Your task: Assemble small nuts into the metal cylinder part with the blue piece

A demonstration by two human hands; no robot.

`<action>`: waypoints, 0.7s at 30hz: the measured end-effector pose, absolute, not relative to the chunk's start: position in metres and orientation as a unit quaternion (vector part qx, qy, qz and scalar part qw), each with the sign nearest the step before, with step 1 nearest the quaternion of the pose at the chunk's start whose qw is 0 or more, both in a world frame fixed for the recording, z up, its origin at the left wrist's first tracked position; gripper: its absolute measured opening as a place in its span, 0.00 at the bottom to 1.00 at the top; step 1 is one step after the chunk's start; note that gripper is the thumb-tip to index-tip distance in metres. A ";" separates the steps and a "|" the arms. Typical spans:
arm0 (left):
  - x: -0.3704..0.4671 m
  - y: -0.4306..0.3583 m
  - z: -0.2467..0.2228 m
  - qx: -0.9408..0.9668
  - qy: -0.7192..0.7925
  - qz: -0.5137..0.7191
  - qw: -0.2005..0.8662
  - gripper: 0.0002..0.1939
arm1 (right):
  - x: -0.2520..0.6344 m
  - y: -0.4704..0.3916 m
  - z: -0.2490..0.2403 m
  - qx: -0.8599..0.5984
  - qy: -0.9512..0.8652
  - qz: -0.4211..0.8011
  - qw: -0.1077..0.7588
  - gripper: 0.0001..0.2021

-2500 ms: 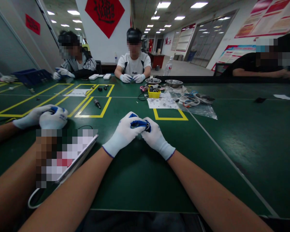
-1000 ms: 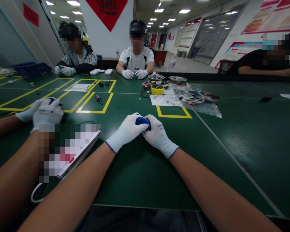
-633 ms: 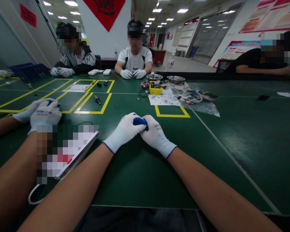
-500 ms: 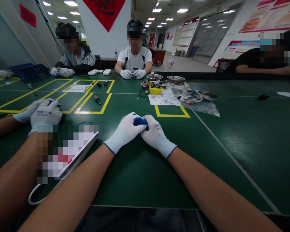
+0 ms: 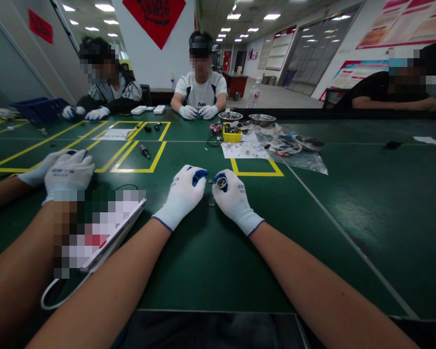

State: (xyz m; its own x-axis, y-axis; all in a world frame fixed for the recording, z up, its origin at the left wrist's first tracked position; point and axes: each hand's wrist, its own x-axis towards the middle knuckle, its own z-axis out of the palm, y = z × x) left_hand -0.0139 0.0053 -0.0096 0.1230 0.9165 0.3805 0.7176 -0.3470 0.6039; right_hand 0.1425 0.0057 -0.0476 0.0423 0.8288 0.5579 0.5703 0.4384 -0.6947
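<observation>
My right hand, in a white glove with blue fingertips, grips a small round metal part whose open end faces me. My left hand, gloved the same way, is just to the left, its thumb and fingers apart with nothing visible between them. Tiny metal pieces lie on the green table between the hands, and more small pieces show near the fingertips.
A phone with a white cable is left of my left forearm, beside a neighbour's gloved hands. Further back are a dark cylindrical part, a yellow box, metal bowls and a plastic bag.
My hands have moved apart. The left has let go and shifted left; the round metal part now shows in the right, and tiny pieces are visible on the table.
</observation>
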 end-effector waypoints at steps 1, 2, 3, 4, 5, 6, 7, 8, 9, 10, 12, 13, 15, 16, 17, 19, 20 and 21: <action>-0.015 0.007 -0.011 0.746 0.571 0.324 0.109 0.17 | 0.143 0.006 -0.048 -0.516 -0.678 0.128 0.507 0.07; -0.017 0.007 -0.012 0.758 0.582 0.283 0.086 0.19 | 0.142 0.007 -0.048 -0.517 -0.678 0.129 0.506 0.07; -0.017 0.008 -0.014 0.770 0.586 0.243 0.071 0.20 | 0.142 0.007 -0.049 -0.517 -0.679 0.130 0.505 0.07; -0.018 0.008 -0.015 0.783 0.584 0.206 0.062 0.21 | 0.142 0.007 -0.049 -0.516 -0.681 0.130 0.503 0.07; -0.018 0.008 -0.016 0.795 0.578 0.175 0.057 0.21 | 0.142 0.007 -0.049 -0.515 -0.683 0.131 0.501 0.06; -0.018 0.008 -0.017 0.805 0.571 0.149 0.052 0.20 | 0.142 0.007 -0.048 -0.513 -0.687 0.131 0.499 0.06; -0.018 0.008 -0.017 0.814 0.565 0.130 0.047 0.20 | 0.143 0.007 -0.048 -0.511 -0.690 0.131 0.496 0.06; -0.018 0.008 -0.017 0.819 0.559 0.118 0.041 0.20 | 0.143 0.007 -0.048 -0.510 -0.692 0.132 0.494 0.06; -0.018 0.008 -0.017 0.823 0.555 0.112 0.033 0.19 | 0.143 0.006 -0.048 -0.509 -0.695 0.133 0.491 0.06; -0.018 0.008 -0.017 0.826 0.552 0.112 0.026 0.18 | 0.143 0.006 -0.048 -0.508 -0.697 0.135 0.488 0.06; -0.018 0.009 -0.016 0.830 0.545 0.114 0.021 0.17 | 0.144 0.006 -0.048 -0.507 -0.700 0.138 0.483 0.06; -0.018 0.009 -0.016 0.831 0.545 0.113 0.023 0.16 | 0.144 0.006 -0.048 -0.506 -0.701 0.139 0.482 0.06; -0.018 0.010 -0.014 0.829 0.547 0.108 0.033 0.15 | 0.144 0.005 -0.047 -0.504 -0.703 0.139 0.482 0.06; -0.018 0.010 -0.014 0.827 0.550 0.105 0.038 0.14 | 0.144 0.005 -0.047 -0.504 -0.703 0.139 0.482 0.06; -0.018 0.011 -0.014 0.825 0.553 0.104 0.043 0.13 | 0.143 0.005 -0.047 -0.503 -0.704 0.140 0.481 0.05; -0.018 0.011 -0.014 0.821 0.557 0.111 0.049 0.12 | 0.143 0.004 -0.047 -0.500 -0.708 0.143 0.478 0.05; -0.018 0.011 -0.014 0.819 0.560 0.119 0.050 0.12 | 0.143 0.004 -0.047 -0.498 -0.709 0.145 0.477 0.05; -0.018 0.011 -0.015 0.815 0.563 0.126 0.051 0.12 | 0.143 0.004 -0.046 -0.496 -0.711 0.146 0.477 0.05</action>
